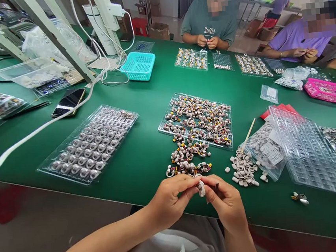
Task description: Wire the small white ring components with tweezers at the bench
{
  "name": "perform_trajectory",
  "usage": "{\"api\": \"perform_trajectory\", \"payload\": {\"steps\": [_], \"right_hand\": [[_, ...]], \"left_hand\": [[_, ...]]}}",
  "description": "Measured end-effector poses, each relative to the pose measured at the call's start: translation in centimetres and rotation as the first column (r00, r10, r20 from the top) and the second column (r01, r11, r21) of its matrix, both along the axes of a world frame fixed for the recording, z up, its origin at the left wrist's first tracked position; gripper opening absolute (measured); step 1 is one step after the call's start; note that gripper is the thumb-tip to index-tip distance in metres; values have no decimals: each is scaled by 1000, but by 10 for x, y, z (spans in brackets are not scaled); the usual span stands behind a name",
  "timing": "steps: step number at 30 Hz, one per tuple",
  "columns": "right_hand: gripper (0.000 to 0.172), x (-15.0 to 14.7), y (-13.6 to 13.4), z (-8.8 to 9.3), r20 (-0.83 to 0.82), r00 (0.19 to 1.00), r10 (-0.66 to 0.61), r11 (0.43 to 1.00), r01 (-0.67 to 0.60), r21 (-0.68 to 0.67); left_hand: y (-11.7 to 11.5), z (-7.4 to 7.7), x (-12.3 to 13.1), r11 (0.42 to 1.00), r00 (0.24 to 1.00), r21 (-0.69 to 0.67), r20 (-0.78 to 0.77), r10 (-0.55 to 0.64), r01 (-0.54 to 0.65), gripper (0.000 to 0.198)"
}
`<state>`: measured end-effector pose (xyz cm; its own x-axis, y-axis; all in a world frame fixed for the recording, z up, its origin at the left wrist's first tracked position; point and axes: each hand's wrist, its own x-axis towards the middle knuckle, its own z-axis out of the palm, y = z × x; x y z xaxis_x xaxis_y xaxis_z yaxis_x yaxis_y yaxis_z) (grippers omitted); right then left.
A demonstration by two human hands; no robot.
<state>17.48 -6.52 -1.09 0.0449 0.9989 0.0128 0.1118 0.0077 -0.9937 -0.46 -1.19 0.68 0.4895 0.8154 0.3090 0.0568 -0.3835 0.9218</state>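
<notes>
Near the table's front edge, my left hand [173, 198] and my right hand [227, 203] come together with closed fingers. Between their fingertips they pinch a small off-white curved earbud part [201, 188]. A thin dark tool [217, 188] pokes out from the fingers of my right hand; its full shape is hidden. Just beyond my hands lies a loose pile of similar curved earbud parts [185, 156] with yellow and dark red bits. Right of my hands is a heap of small off-white caps [243, 168].
Behind the pile sits a clear tray [162, 128] full of earbud parts. A second tray [45, 167] with rows of parts lies left. Clear blister trays [310, 156] and a bag of caps [267, 148] are right. A white cable [38, 138] crosses the left side. Two people work opposite.
</notes>
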Motion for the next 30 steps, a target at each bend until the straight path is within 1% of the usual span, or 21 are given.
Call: {"api": "perform_trajectory", "payload": {"steps": [3,6,10,12,14,15,16,17,18,19,21,23,24,25,27,30], "right_hand": [[20,0,-1,1,15,1000,14,1000,-14,26],[19,-3,-4,1,23,999,25,997,-27,71],[19,-10,-5,2,51,999,-6,990,-2,142],[20,-14,-5,3,82,996,-23,985,9,170],[21,-15,-5,3,114,993,-27,980,4,197],[21,-15,-4,3,127,992,-25,978,-2,210],[21,-15,-4,3,139,990,-20,975,-11,223],[21,-13,-3,3,152,988,-11,972,-25,233],[21,-11,-3,4,165,986,-3,971,-37,238],[20,-9,-3,5,175,985,7,970,-49,237],[19,-4,-2,8,202,979,40,973,-85,216],[21,0,-3,11,243,965,101,973,-147,179],[23,3,-3,13,269,953,143,969,-191,160],[26,4,-3,15,297,936,189,961,-238,139],[31,7,-4,17,342,903,260,943,-314,112],[35,8,-3,18,364,884,293,929,-354,111]], "left_hand": [[-1,0,-1,1000,999,-25,30,9,-9,30],[-2,0,-2,1000,999,-16,50,16,-15,31],[-5,-1,-3,999,996,23,71,47,-49,33],[-6,-2,-4,998,994,17,81,66,-68,32],[-6,-1,-4,997,994,-32,88,67,-65,29],[-6,-1,-4,995,994,-84,95,60,-52,26],[-6,0,-5,987,993,-159,108,52,-34,22],[-5,2,-5,965,991,-261,126,44,-10,18],[-4,3,-5,925,988,-378,152,36,25,15],[-2,4,-5,865,983,-498,183,28,68,15],[3,7,-5,701,969,-694,247,22,161,23],[9,8,-5,545,954,-800,298,2,249,31],[12,8,-6,489,950,-827,311,-12,277,35],[14,8,-6,444,949,-847,315,-26,293,38],[18,9,-7,386,951,-872,304,-58,302,43],[21,9,-6,355,956,-888,279,-85,291,46]]}}
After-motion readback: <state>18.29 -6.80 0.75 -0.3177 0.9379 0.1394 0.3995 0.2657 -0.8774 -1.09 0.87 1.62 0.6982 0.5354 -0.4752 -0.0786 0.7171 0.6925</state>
